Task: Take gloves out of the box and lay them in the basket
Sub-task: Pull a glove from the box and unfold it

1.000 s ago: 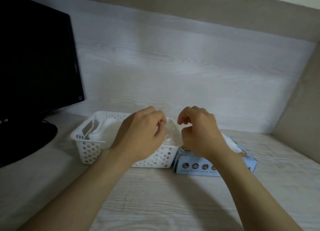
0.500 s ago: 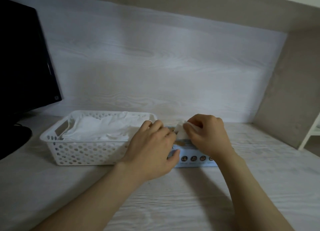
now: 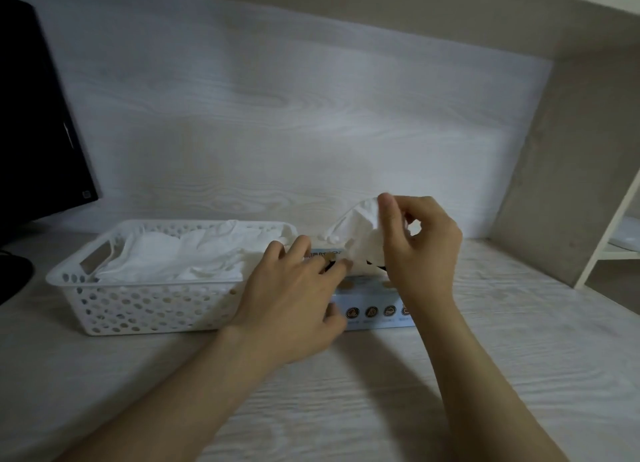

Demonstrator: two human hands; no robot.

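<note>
L hand [image 3: 294, 298] is lying flat on the box [image 3: 377, 311], fingers straight, apparently steadying it; R hand [image 3: 422, 250] is pinching a glove [image 3: 360, 233] btwn thumb & fingers above the slot, tail seemingly inside; basket [image 3: 138, 302] beside the box is holding a pile [image 3: 180, 257] already; this glove's transfer is pending, prob. more after.

Black monitor [image 3: 38, 115] at left, pale wooden desk [image 3: 346, 402]
</note>
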